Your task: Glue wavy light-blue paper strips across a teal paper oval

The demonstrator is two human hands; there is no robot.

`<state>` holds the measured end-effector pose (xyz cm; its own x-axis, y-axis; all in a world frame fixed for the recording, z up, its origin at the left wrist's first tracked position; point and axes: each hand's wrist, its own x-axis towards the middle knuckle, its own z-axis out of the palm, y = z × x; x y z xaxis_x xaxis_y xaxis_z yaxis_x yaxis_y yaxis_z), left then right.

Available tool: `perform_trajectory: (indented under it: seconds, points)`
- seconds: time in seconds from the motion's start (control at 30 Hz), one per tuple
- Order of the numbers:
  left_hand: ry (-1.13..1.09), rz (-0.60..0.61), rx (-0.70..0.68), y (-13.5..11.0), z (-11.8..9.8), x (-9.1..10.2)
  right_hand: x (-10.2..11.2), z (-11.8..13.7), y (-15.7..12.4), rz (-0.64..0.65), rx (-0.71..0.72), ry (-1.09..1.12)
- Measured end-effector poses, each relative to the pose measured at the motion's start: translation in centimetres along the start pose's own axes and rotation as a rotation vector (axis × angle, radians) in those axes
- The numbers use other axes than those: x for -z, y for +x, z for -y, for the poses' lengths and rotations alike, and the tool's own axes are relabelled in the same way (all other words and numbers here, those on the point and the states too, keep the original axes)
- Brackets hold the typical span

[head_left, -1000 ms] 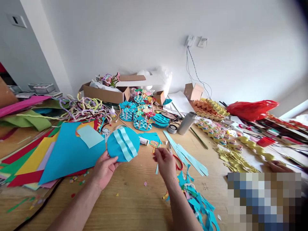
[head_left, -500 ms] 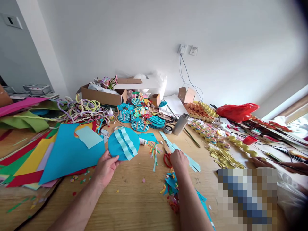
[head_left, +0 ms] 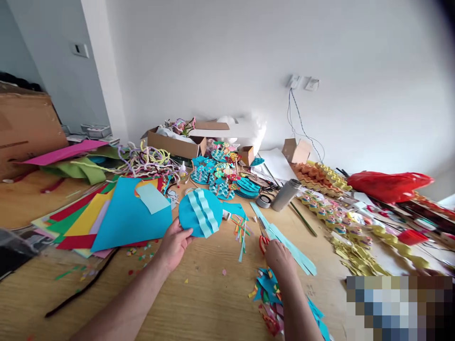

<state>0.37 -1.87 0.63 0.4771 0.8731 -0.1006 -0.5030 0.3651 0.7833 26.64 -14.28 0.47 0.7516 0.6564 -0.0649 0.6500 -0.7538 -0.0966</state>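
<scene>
In my left hand (head_left: 177,244) is a round blue disc (head_left: 186,213), pinched at its lower left edge between thumb and fingers. Two wavy light-blue strips (head_left: 202,213) run across its face. My right hand (head_left: 280,256) is lowered over the table with its fingers curled, on the near end of the red-handled scissors (head_left: 263,243) and beside long light-blue strips (head_left: 296,253). Its fingertips are hidden, so what it grips does not show. Blue paper scraps (head_left: 267,286) lie just below that hand.
Coloured sheets (head_left: 124,222) fan out on the left. Finished blue pieces (head_left: 222,187) cluster at the back, near a grey metal flask (head_left: 286,194) and a roll of tape (head_left: 263,201). Yellow scraps (head_left: 359,255) and a red plastic bag (head_left: 387,185) are to the right.
The view has swung left, so everything sits farther right in the picture. My left hand keeps the disc up; my right hand stays by the scissors and strips.
</scene>
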Motion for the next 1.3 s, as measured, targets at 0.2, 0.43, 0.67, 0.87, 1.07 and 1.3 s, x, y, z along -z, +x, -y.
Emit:
perform_trajectory:
  seconds: [0.2,0.43,0.67,0.87,1.07,1.3]
  points:
    - [-0.055,0.028,-0.039,0.1,0.1,0.1,2.8,1.4,-1.5,-0.077,0.152,0.267]
    - [-0.036,0.008,-0.124,0.4,-0.4,0.5,2.6,8.2,-6.4,0.371,0.623,1.156]
    - [0.065,-0.031,-0.197,0.5,-1.0,0.4,0.3,9.5,-7.5,0.709,0.611,1.315]
    - [0.074,-0.040,-0.188,0.7,-0.8,0.6,-0.5,9.1,-7.0,0.718,0.560,1.241]
    - [0.099,-0.022,-0.160,0.9,-0.6,1.3,-0.6,9.2,-6.8,0.722,0.542,1.179]
    - [0.137,-0.006,-0.130,0.8,-0.7,1.1,-1.1,9.0,-6.7,0.724,0.534,1.170]
